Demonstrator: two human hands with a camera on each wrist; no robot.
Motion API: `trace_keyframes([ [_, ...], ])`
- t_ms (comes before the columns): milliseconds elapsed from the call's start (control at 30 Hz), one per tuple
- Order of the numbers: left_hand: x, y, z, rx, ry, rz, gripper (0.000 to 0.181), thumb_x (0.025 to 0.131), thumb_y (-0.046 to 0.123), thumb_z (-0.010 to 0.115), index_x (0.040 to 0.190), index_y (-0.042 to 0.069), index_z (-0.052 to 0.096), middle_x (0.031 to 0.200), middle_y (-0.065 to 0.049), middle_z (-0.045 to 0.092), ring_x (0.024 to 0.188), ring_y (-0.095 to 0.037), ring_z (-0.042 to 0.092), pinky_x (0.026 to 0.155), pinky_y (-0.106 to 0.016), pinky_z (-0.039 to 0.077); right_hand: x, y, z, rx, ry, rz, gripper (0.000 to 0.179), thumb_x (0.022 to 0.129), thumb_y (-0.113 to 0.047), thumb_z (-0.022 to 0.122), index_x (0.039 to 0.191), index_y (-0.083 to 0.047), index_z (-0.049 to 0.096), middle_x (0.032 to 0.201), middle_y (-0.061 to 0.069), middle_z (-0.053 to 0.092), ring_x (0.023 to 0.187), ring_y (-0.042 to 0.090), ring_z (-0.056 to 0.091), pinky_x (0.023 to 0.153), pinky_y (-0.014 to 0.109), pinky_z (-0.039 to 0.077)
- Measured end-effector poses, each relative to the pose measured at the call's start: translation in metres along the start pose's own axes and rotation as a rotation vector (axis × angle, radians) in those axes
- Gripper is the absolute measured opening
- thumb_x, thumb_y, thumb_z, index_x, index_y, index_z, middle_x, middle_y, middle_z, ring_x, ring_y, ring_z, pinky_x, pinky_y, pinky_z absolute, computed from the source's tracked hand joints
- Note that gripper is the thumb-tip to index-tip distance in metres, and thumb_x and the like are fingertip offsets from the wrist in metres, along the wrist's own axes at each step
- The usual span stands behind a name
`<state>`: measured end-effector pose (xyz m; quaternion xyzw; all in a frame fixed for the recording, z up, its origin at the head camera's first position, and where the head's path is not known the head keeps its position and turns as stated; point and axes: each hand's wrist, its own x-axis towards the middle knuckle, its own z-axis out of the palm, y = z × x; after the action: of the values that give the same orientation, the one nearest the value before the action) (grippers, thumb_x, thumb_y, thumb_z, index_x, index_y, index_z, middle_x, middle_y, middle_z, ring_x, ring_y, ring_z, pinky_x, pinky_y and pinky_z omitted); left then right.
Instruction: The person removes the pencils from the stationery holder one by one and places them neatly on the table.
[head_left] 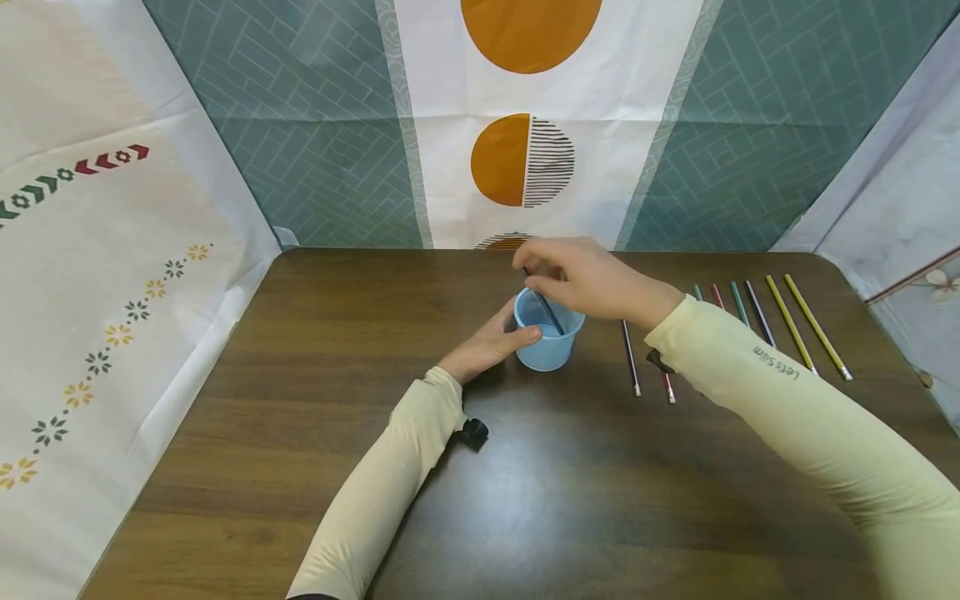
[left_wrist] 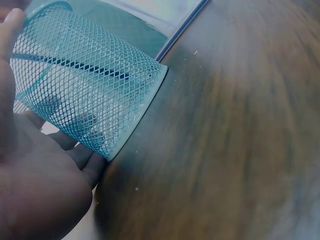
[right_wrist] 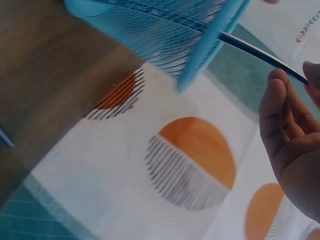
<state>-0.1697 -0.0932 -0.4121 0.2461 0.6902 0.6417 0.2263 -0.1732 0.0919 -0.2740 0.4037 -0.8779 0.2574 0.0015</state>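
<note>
A light blue mesh pencil cup (head_left: 545,357) stands upright near the table's far edge. My left hand (head_left: 489,343) holds it from the left, thumb by the rim and fingers around the far side; the left wrist view shows the fingers behind the mesh (left_wrist: 95,85). Above the cup, my right hand (head_left: 581,271) pinches the upper end of a dark pencil (right_wrist: 262,55) between thumb and fingers. The pencil leans, its lower part inside the cup, where it shows as a dark line through the mesh.
On the right of the brown wooden table (head_left: 315,400) lie several pencils: a dark one (head_left: 632,358), a red one (head_left: 669,390), green ones, another dark one and two yellow ones (head_left: 817,325). My right sleeve partly covers them. A patterned cloth (head_left: 300,150) hangs behind the table.
</note>
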Motion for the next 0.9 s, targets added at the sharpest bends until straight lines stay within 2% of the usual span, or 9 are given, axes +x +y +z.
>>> trace_keyframes([
  [100, 0.000, -0.001, 0.001, 0.023, 0.026, -0.007, 0.106, 0.065, 0.080, 0.061, 0.150, 0.030, 0.019, 0.146, 0.000, 0.036, 0.133, -0.019, 0.036, 0.110, -0.046, 0.030, -0.004, 0.009, 0.000, 0.026, 0.058, 0.050, 0.023, 0.093, -0.015, 0.061, 0.114, -0.016, 0.052, 0.097, 0.000, 0.066, 0.079, 0.015, 0.061, 0.072, 0.033, 0.050],
  [233, 0.000, -0.001, 0.001, 0.035, 0.051, -0.008, 0.107, 0.063, 0.081, 0.062, 0.148, 0.028, 0.024, 0.141, -0.001, 0.042, 0.130, -0.018, 0.039, 0.109, -0.044, 0.030, -0.008, 0.020, -0.001, 0.037, 0.125, 0.081, 0.025, 0.093, -0.013, 0.061, 0.114, -0.016, 0.048, 0.094, 0.004, 0.067, 0.075, 0.017, 0.060, 0.070, 0.034, 0.051],
  [533, 0.001, -0.003, 0.000, 0.059, 0.065, 0.001, 0.109, 0.062, 0.082, 0.062, 0.148, 0.025, 0.026, 0.139, -0.004, 0.044, 0.129, -0.019, 0.039, 0.110, -0.046, 0.029, -0.011, 0.032, 0.004, 0.026, 0.235, 0.234, 0.030, 0.094, -0.016, 0.059, 0.118, -0.010, 0.041, 0.102, 0.011, 0.064, 0.081, 0.026, 0.060, 0.070, 0.039, 0.049],
  [667, 0.001, -0.003, 0.000, 0.064, 0.066, -0.005, 0.110, 0.062, 0.082, 0.061, 0.149, 0.025, 0.025, 0.141, -0.003, 0.042, 0.130, -0.019, 0.038, 0.110, -0.046, 0.028, -0.011, 0.036, 0.007, 0.009, 0.270, 0.242, 0.034, 0.094, -0.015, 0.059, 0.122, -0.009, 0.040, 0.101, 0.013, 0.065, 0.074, 0.025, 0.058, 0.066, 0.037, 0.048],
  [900, 0.001, -0.004, 0.000, 0.077, 0.070, -0.023, 0.113, 0.060, 0.084, 0.061, 0.148, 0.024, 0.024, 0.140, -0.003, 0.043, 0.130, -0.019, 0.038, 0.110, -0.046, 0.028, -0.012, 0.038, 0.011, 0.035, 0.258, 0.243, 0.040, 0.093, -0.013, 0.059, 0.126, -0.011, 0.037, 0.098, 0.012, 0.064, 0.072, 0.025, 0.056, 0.067, 0.037, 0.048],
])
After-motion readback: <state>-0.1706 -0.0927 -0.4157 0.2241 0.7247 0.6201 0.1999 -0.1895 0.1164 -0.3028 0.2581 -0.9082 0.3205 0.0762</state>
